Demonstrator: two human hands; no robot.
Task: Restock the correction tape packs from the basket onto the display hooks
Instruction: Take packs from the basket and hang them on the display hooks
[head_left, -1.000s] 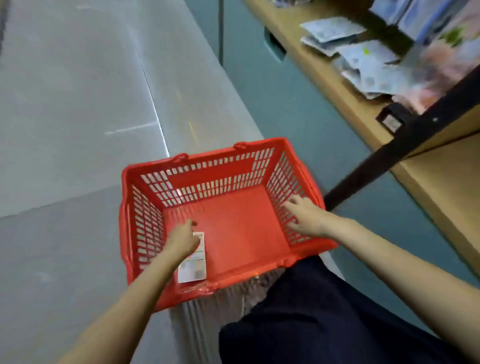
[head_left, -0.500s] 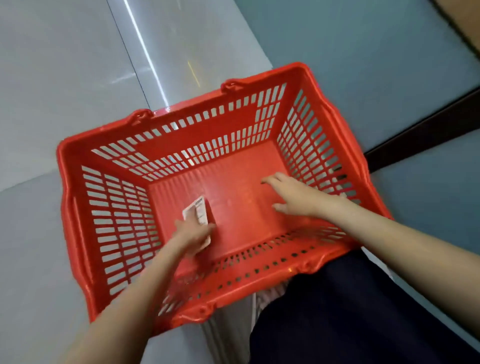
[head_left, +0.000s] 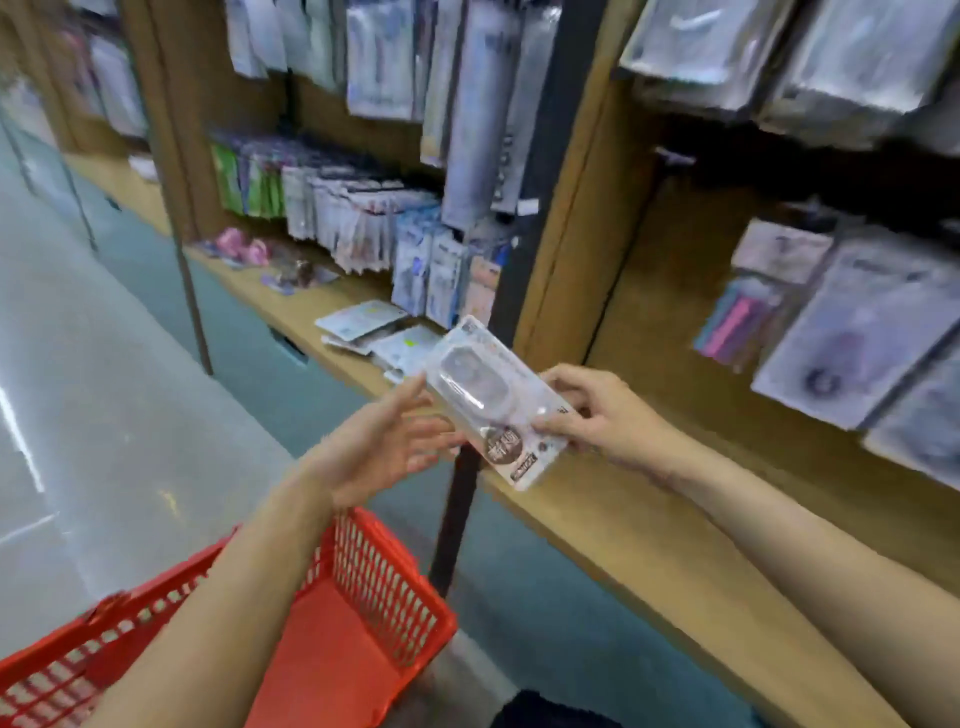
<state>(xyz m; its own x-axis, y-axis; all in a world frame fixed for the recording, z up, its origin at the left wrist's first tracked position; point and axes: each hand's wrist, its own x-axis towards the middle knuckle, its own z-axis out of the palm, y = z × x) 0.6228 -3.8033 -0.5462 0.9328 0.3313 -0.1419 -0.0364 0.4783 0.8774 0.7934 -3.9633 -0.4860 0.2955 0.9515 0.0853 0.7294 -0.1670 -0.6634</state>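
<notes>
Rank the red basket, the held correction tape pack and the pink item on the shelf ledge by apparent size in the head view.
1. red basket, largest, though closest to the camera.
2. correction tape pack, pinched by the right hand.
3. pink item, smallest, but farther off and blurred, so true size is unsure.

The pack (head_left: 496, 402) sits between the left hand (head_left: 387, 447) and right hand (head_left: 610, 415), above the shelf (head_left: 597, 512). The basket (head_left: 384, 582) lies below the left arm. Hanging packs (head_left: 363, 223) fill the wall behind.
</notes>
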